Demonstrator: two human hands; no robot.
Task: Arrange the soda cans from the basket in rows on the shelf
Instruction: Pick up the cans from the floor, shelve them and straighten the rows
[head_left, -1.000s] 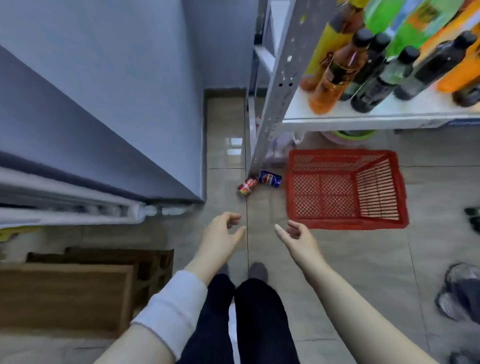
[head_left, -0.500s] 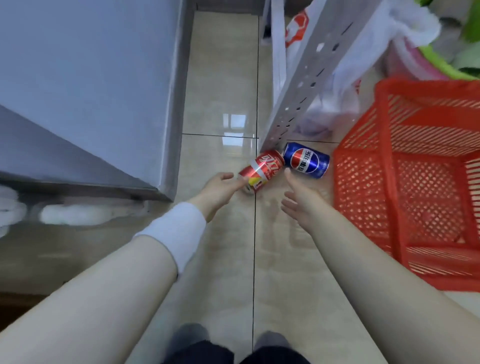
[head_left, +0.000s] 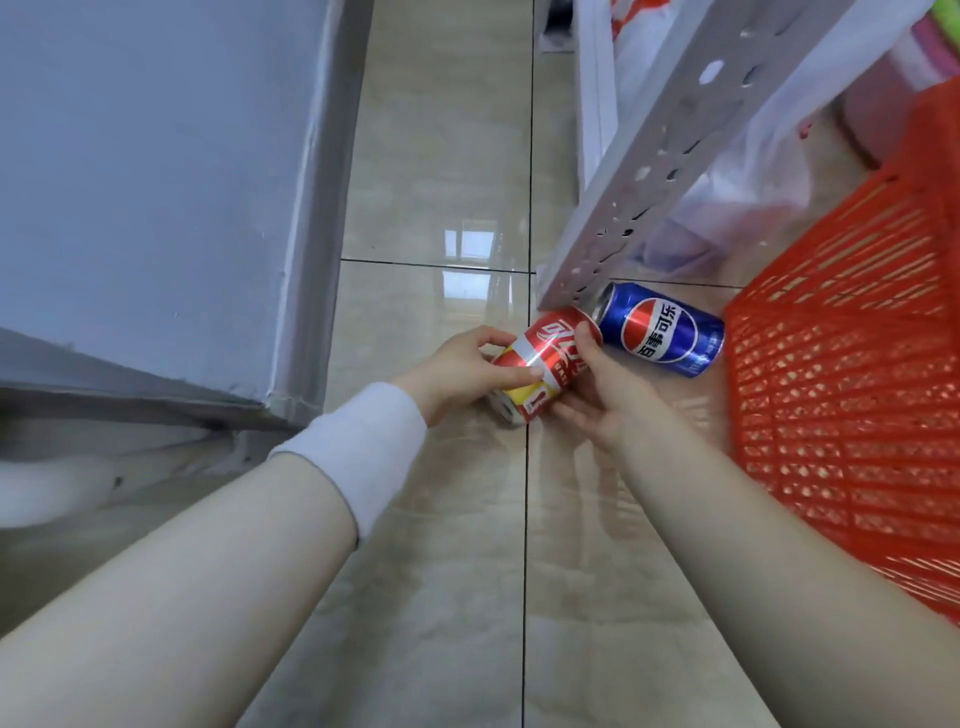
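A red and yellow soda can (head_left: 545, 358) lies on its side on the tiled floor. My left hand (head_left: 457, 371) grips it from the left, thumb across its middle. My right hand (head_left: 602, 389) holds it from the right, with a finger over its top end. A blue soda can (head_left: 660, 327) lies on its side just beyond, touching the foot of the grey shelf post (head_left: 649, 171) and close to the red basket (head_left: 841, 374). The basket stands at the right and shows no cans in the visible part.
A grey cabinet (head_left: 156, 182) fills the left side, its corner near my left wrist. White plastic bags (head_left: 753, 171) and a pink tub (head_left: 878, 104) sit under the shelf behind the post. Glossy beige floor tiles (head_left: 452, 156) stretch between cabinet and shelf.
I have bent down close to the floor. Both hands reached forward from open in the air and closed around the red can; the blue can has not moved.
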